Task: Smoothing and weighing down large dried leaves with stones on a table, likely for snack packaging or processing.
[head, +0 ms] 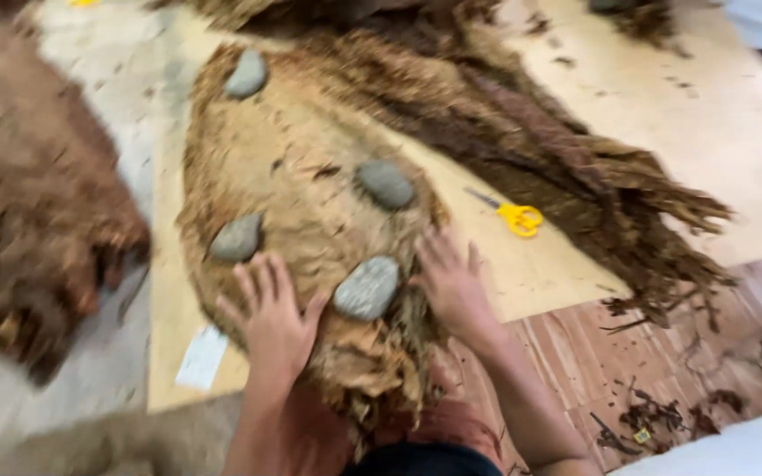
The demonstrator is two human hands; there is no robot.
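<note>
Both hands lie spread flat on the tan fibrous sheet: left hand and right hand flank a grey stone. Yellow scissors lie just beyond the right hand.

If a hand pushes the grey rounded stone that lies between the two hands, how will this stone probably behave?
The grey rounded stone looks dense, so it is probably heavy for its size. Its flattish shape suggests it would slide or drag rather than roll. The tan fibrous sheet beneath looks rough and crumpled, so it may bunch up. The left hand and right hand lie flat beside it.
</note>
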